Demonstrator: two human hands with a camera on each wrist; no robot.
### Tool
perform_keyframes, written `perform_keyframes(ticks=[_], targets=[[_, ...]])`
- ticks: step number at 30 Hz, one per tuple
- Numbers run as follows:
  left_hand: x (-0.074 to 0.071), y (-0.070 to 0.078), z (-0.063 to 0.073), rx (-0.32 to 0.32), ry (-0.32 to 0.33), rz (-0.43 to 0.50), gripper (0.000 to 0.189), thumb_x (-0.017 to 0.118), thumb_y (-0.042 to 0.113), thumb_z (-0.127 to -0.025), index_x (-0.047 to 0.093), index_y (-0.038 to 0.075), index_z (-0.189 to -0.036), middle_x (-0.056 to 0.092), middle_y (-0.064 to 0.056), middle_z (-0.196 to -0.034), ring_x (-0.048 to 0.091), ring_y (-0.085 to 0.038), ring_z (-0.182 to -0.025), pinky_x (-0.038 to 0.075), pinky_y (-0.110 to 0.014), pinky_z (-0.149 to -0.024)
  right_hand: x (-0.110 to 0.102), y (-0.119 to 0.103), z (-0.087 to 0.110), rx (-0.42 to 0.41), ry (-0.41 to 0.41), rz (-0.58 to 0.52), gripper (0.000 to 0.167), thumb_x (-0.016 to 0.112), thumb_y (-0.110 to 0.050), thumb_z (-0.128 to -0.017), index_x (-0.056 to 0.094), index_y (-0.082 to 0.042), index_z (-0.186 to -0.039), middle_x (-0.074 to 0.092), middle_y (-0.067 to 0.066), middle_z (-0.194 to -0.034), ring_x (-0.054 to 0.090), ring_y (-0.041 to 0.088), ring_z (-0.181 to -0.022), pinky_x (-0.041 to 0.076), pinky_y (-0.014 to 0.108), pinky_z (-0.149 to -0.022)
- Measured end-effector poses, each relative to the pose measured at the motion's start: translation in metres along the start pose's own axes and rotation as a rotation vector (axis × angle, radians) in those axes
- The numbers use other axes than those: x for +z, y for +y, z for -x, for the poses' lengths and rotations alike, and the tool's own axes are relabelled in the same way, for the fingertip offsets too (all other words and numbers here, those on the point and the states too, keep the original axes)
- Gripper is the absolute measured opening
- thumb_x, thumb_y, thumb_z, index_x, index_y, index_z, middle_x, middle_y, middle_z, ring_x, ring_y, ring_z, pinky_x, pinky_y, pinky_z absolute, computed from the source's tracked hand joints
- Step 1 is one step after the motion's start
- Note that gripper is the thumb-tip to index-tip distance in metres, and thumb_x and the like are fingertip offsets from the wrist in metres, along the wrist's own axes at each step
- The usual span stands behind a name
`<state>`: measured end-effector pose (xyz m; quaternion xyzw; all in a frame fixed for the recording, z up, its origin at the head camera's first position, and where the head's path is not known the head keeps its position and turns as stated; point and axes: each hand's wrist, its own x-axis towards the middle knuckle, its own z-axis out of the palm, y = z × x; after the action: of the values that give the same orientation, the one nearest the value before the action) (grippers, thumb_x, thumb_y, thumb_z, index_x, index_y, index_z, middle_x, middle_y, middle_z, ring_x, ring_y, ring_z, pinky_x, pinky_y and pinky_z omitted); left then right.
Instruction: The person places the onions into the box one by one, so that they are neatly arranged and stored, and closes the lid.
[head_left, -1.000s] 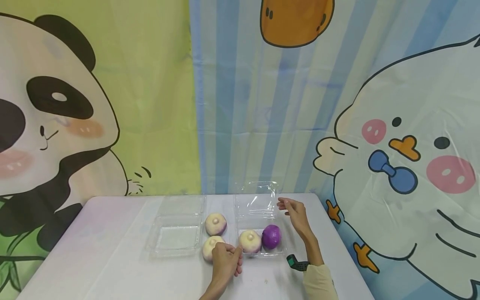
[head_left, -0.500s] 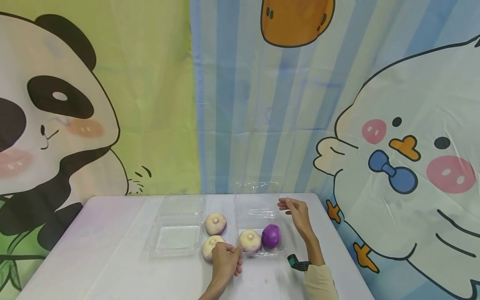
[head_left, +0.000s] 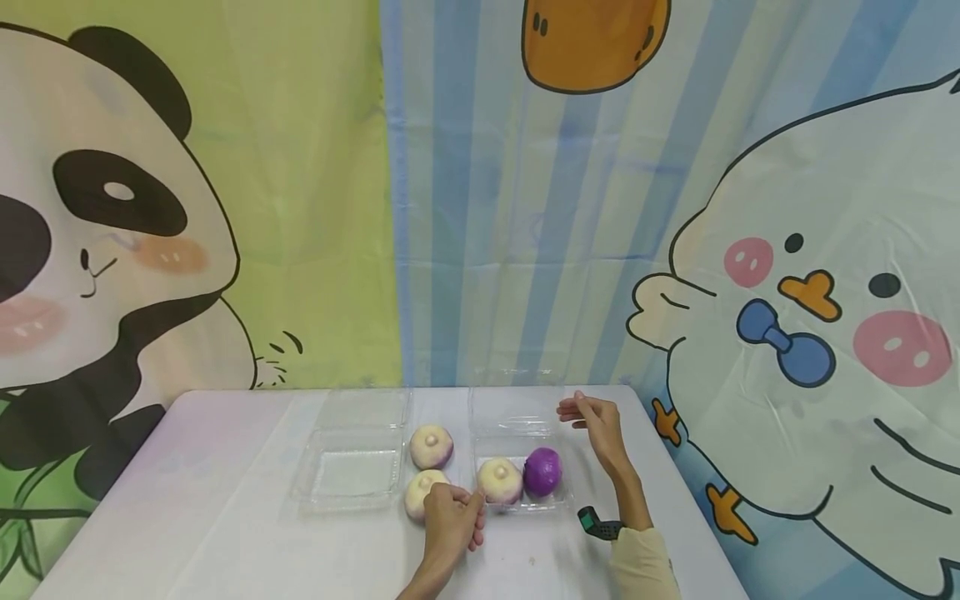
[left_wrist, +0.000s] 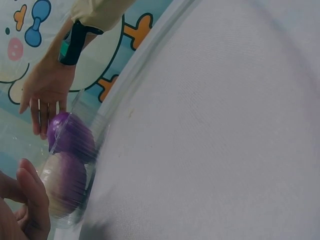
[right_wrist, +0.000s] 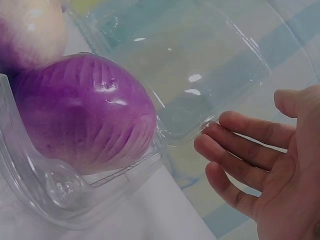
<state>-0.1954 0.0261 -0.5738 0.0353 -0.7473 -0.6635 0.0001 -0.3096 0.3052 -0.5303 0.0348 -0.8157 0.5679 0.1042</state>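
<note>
Two turnips sit in the base of the right clear plastic clamshell box (head_left: pixel 525 508): a cream-topped turnip (head_left: pixel 499 482) on the left, a purple turnip (head_left: pixel 542 472) on the right. Its lid (head_left: pixel 513 412) leans open at the back. My right hand (head_left: pixel 597 425) is beside the lid, fingers fairly straight, fingertips right at its edge in the right wrist view. My left hand (head_left: pixel 452 521) is at the box's front left corner, thumb and index finger near its rim; I cannot tell whether they pinch it. It partly hides the nearer loose turnip (head_left: pixel 422 492).
Another loose turnip (head_left: pixel 431 447) lies behind that one, between the boxes. A second clear clamshell box (head_left: pixel 352 475) stands open at left on the white table (head_left: pixel 225 517). A cartoon-print curtain (head_left: pixel 315 208) hangs behind the table. A black band (head_left: pixel 600 525) is on the right wrist.
The lid of the right box has tipped further back. My right hand has shifted very slightly to the right. My left hand and the turnips have stayed put.
</note>
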Motion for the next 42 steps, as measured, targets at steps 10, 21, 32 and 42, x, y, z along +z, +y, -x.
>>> perform_keyframes(ticks=[10, 21, 32, 42], targets=[[0.001, 0.002, 0.001, -0.002, 0.006, -0.004, 0.027, 0.071, 0.003, -0.097, 0.073, -0.011, -0.074, 0.067, -0.004, -0.053, 0.058, -0.007, -0.034, 0.055, -0.028, -0.034, -0.003, -0.006, 0.003, -0.043, -0.004, 0.02, 0.052, 0.047, -0.028, -0.119, 0.078, 0.01, -0.107, 0.079, 0.031, -0.109, 0.078, 0.048, -0.099, 0.07, 0.044, -0.09], [0.001, 0.0, 0.0, 0.002, 0.008, -0.012, 0.027, 0.071, 0.004, -0.098, 0.073, -0.01, -0.074, 0.067, -0.005, -0.053, 0.057, -0.007, -0.034, 0.055, -0.028, -0.034, -0.007, 0.0, 0.001, -0.067, -0.023, 0.048, 0.044, 0.056, -0.028, -0.115, 0.081, 0.005, -0.098, 0.081, 0.025, -0.102, 0.08, 0.038, -0.093, 0.069, 0.038, -0.086], [0.001, 0.0, 0.0, 0.006, 0.005, -0.012, 0.027, 0.072, 0.003, -0.098, 0.073, -0.01, -0.075, 0.069, -0.007, -0.055, 0.058, -0.008, -0.035, 0.055, -0.029, -0.035, -0.012, 0.0, 0.0, -0.065, -0.062, 0.054, 0.046, 0.055, -0.027, -0.115, 0.082, 0.005, -0.099, 0.082, 0.026, -0.102, 0.08, 0.039, -0.094, 0.07, 0.048, -0.09], [0.0, -0.001, 0.0, 0.003, -0.006, -0.015, 0.027, 0.073, 0.004, -0.099, 0.074, -0.009, -0.076, 0.07, -0.01, -0.057, 0.059, -0.008, -0.036, 0.056, -0.03, -0.036, -0.017, 0.002, 0.002, -0.085, -0.104, 0.051, 0.041, 0.053, -0.019, -0.113, 0.082, 0.008, -0.103, 0.082, 0.026, -0.102, 0.08, 0.039, -0.095, 0.069, 0.052, -0.092]])
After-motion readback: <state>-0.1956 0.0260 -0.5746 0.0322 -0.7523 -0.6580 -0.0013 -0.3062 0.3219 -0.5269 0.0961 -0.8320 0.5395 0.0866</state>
